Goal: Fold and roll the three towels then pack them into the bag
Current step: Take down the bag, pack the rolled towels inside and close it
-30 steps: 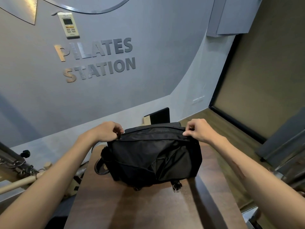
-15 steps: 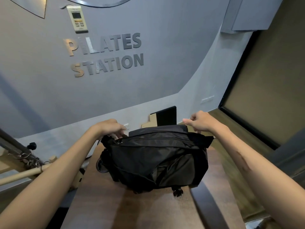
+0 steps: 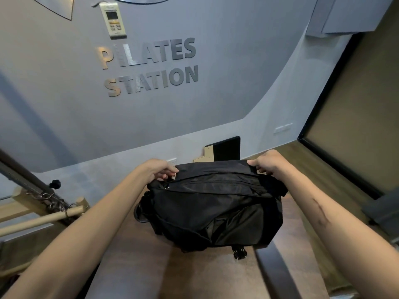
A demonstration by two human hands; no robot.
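A black fabric bag [image 3: 216, 208] sits on a dark wooden table [image 3: 194, 275], its zip line running across the top. My left hand [image 3: 158, 169] grips the bag's top left corner near the zip end. My right hand [image 3: 267, 162] pinches the top right edge of the bag. No towel is visible; the inside of the bag is hidden.
A grey wall with "PILATES STATION" lettering [image 3: 149, 67] and a remote holder [image 3: 113, 20] stands behind. Wooden and metal exercise equipment [image 3: 47, 203] is at the left. A dark board [image 3: 226, 148] leans on the wall. A dark-framed panel [image 3: 345, 130] is at the right.
Both hands have shifted slightly along the bag's top edge and pulled it outward. The bag's right corner now sticks out more. The view has tilted a little.
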